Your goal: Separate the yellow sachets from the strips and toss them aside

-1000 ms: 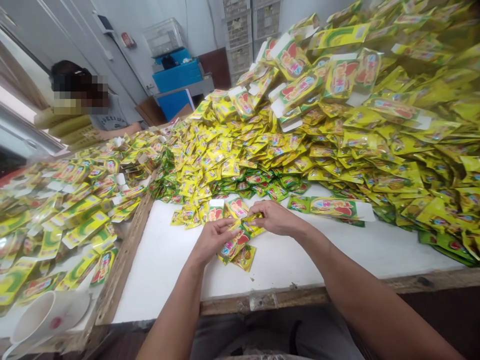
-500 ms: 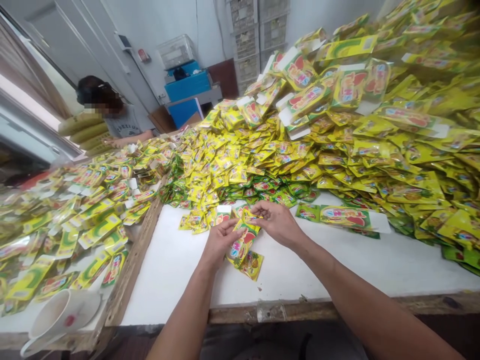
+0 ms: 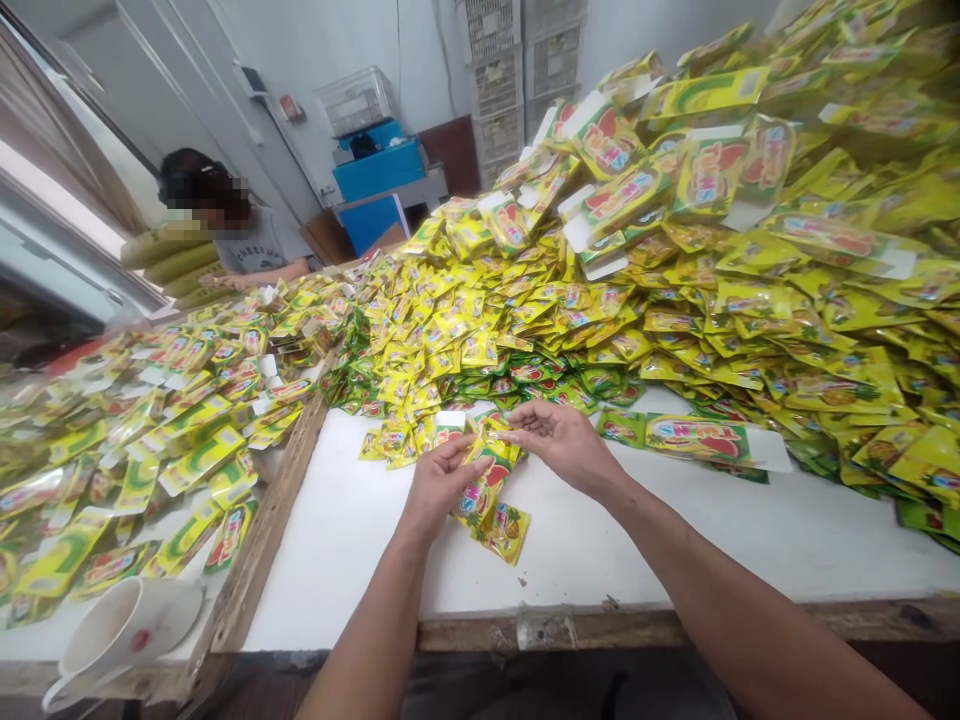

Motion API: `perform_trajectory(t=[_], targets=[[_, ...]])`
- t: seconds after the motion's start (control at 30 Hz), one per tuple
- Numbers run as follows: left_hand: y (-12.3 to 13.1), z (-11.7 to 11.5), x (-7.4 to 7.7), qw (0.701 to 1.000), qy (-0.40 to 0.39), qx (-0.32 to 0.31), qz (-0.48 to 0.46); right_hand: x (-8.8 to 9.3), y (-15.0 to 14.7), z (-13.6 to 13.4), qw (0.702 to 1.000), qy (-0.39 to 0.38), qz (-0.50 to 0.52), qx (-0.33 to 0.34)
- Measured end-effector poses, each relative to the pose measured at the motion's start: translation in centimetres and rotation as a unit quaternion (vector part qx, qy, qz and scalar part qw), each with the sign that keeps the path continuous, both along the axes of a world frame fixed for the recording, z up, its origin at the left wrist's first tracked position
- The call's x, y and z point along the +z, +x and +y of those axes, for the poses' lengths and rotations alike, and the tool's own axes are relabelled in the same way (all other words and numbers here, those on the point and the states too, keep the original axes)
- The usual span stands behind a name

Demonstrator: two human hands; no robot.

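My left hand [image 3: 439, 490] is closed around a flat yellow-green candy carton [image 3: 487, 488] printed with fruit and bright letters, held tilted over the white tabletop. The fingers of my right hand [image 3: 566, 447] pinch at the carton's upper end, where a bit of yellow shows; whether that is a flap or a sachet I cannot tell. Just under the carton's lower end, a yellow pineapple sachet [image 3: 506, 532] lies on the table. Behind my hands stands another carton with a white flap [image 3: 450, 420]. To the right are a green sachet [image 3: 622, 428] and a carton lying flat [image 3: 697, 438].
A high heap of yellow and green sachets [image 3: 540, 300] fills the back and right, with cartons on top. Left of a wooden strip [image 3: 274, 520] many cartons [image 3: 187, 430] are spread. A white mug [image 3: 127, 625] stands front left. Another person [image 3: 259, 240] sits at the far left.
My right fingertips have shifted slightly at the carton's upper end. The carton stays in my left hand, and the view has moved a little.
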State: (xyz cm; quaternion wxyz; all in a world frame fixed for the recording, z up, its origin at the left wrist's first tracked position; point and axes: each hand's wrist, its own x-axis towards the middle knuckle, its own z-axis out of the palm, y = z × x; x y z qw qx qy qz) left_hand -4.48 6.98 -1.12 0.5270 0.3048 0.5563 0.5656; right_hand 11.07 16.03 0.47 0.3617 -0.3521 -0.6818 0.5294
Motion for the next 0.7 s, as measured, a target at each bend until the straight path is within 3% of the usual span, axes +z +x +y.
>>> perform_trajectory(t=[0.17,0.3,0.43,0.6,0.7], targets=[[0.3,0.1,-0.1,0.999,0.021,0.024,0.032,-0.1,0.0,-0.3,0.998,0.034,-0.051,-0.021],[0.5,0.0,0.1,1.0,-0.001,-0.013,-0.004,0.2,0.1,-0.4,0.998,0.052,-0.042,-0.01],[0.6,-0.1,0.2,0.999,0.004,-0.025,-0.023,-0.2,0.1,-0.1,0.993,0.093,-0.05,-0.044],[0.4,-0.2,-0.1,0.998,0.022,-0.043,-0.028,-1.0,-0.4,-0.4,1.0,0.022,-0.023,0.002],[0.5,-0.1,0.1,0.998,0.018,-0.047,-0.031,-1.1,-0.5,-0.4,0.995,0.055,-0.05,-0.062]])
